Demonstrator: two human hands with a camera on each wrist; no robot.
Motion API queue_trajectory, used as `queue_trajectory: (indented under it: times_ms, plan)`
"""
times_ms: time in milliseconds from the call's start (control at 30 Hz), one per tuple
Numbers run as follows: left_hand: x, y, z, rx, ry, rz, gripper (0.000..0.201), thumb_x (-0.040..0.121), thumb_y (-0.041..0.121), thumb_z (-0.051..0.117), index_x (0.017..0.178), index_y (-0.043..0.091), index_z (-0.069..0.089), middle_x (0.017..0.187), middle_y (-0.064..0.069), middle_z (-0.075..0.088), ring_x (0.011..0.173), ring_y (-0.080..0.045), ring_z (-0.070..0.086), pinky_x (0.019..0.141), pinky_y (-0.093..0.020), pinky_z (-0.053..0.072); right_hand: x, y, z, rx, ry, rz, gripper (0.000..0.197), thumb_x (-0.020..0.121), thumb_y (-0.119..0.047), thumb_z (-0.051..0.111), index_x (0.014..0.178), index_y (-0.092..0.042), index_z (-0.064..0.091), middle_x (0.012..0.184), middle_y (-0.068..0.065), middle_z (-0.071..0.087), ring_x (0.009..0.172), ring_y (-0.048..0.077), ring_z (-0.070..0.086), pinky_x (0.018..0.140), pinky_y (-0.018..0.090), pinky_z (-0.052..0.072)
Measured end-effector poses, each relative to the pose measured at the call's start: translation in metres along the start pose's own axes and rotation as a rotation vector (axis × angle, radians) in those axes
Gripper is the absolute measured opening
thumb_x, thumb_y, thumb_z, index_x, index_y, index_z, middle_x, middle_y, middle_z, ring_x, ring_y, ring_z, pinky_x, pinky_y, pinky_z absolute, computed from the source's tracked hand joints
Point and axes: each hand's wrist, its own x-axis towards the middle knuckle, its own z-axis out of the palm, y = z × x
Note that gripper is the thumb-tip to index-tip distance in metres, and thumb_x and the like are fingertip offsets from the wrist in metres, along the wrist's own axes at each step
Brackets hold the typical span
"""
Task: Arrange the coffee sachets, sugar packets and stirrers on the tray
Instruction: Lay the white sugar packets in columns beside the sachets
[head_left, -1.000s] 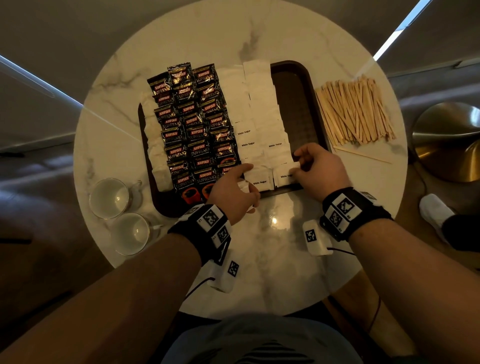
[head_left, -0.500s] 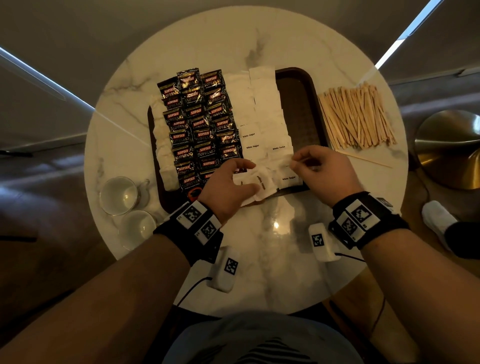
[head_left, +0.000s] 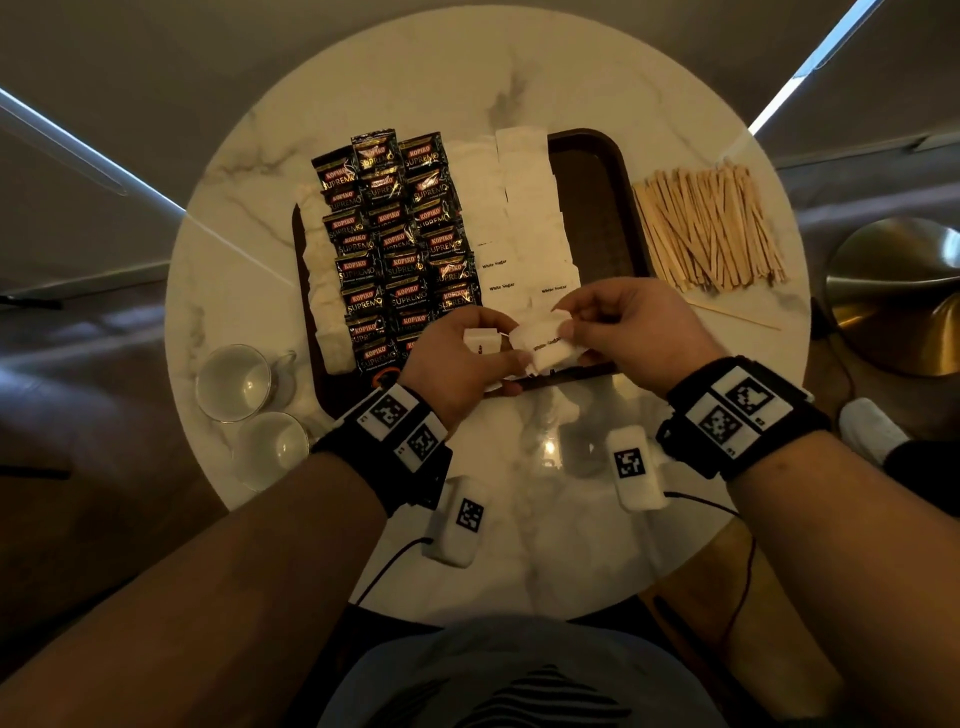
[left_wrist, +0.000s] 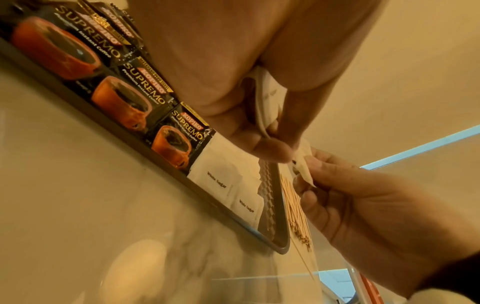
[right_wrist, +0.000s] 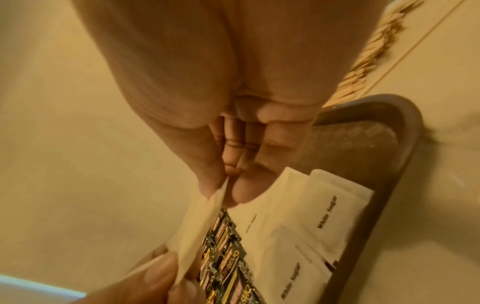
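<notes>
Above the near edge of the tray (head_left: 597, 150), the left hand (head_left: 457, 364) and right hand (head_left: 634, 327) each pinch sugar packets (head_left: 545, 343). Risk: a slipped packet could scatter the neat rows. Stirrers (head_left: 711, 228) lie right of the tray, unplaced.

Black wristbands (head_left: 743, 415) with white square-coded tags, bare forearms.

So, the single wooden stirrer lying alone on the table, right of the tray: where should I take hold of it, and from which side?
Pinch the lone stirrer near its middle, coming from above with the right hand. It lies flat on the table, thin and long, clear of the stirrer pile and the tray, so fingers can likely close across its narrow width. That hand now holds a sugar packet, which must go down first.
</notes>
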Motion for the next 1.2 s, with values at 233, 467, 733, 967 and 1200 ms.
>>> queue_trajectory:
  times_ms: [233, 467, 733, 967, 1200]
  plan:
    - [0.001, -0.004, -0.006, -0.166, 0.052, -0.152, 0.036, 0.089, -0.015, 0.052, 0.119, 0.005, 0.052, 0.104, -0.024, 0.075, 0.079, -0.029, 0.073, 0.072, -0.041, 0.065, 0.014, 0.041, -0.006, -0.014, 0.273, 0.070, 0.024, 0.088, -0.019, 0.082, 0.099, -0.036, 0.070, 0.088, -0.004, 0.077, 0.087, 0.012, 0.074, 0.087, 0.041, 0.063]
    - [-0.001, -0.013, -0.010, -0.257, 0.045, -0.145, 0.032, 0.102, -0.013, 0.036, 0.128, 0.001, 0.046, 0.116, -0.022, 0.074, 0.103, -0.036, 0.076, 0.086, -0.043, 0.064, 0.019, 0.058, 0.007, -0.130, 0.250, 0.079, 0.025, 0.089, -0.019, 0.081, 0.105, -0.033, 0.069, 0.084, -0.005, 0.075, 0.083, 0.010, 0.072, 0.087, 0.037, 0.062]
    - [0.002, -0.018, -0.010, -0.284, 0.052, -0.165, 0.012, 0.105, 0.007, 0.056, 0.112, 0.001, 0.063, 0.106, -0.021, 0.077, 0.094, -0.032, 0.076, 0.082, -0.043, 0.065, 0.021, 0.052, 0.012, -0.379, 0.268, 0.082, 0.029, 0.085, -0.022, 0.084, 0.106, -0.030, 0.065, 0.088, -0.010, 0.066, 0.083, 0.005, 0.061, 0.068, 0.021, 0.044]
    - [0.001, -0.020, -0.011, -0.125, 0.063, -0.062, 0.010, 0.092, 0.015, 0.076, 0.085, 0.020, 0.081, 0.093, -0.005, 0.080, 0.086, -0.021, 0.075, 0.084, -0.048, 0.064, -0.003, 0.023, 0.018, -0.120, 0.193, 0.003, 0.019, 0.090, -0.042, 0.078, 0.100, -0.027, 0.071, 0.090, -0.006, 0.072, 0.084, 0.010, 0.068, 0.075, 0.027, 0.056]
    - [-0.004, -0.014, -0.005, -0.127, -0.027, -0.040, 0.028, 0.085, 0.002, 0.080, 0.111, 0.009, 0.071, 0.090, -0.010, 0.077, 0.076, -0.016, 0.076, 0.065, -0.032, 0.063, -0.009, 0.010, 0.032, 0.158, 0.003, 0.049, 0.004, 0.096, -0.016, 0.074, 0.096, -0.014, 0.077, 0.079, 0.008, 0.077, 0.071, 0.018, 0.073, 0.078, 0.044, 0.066]
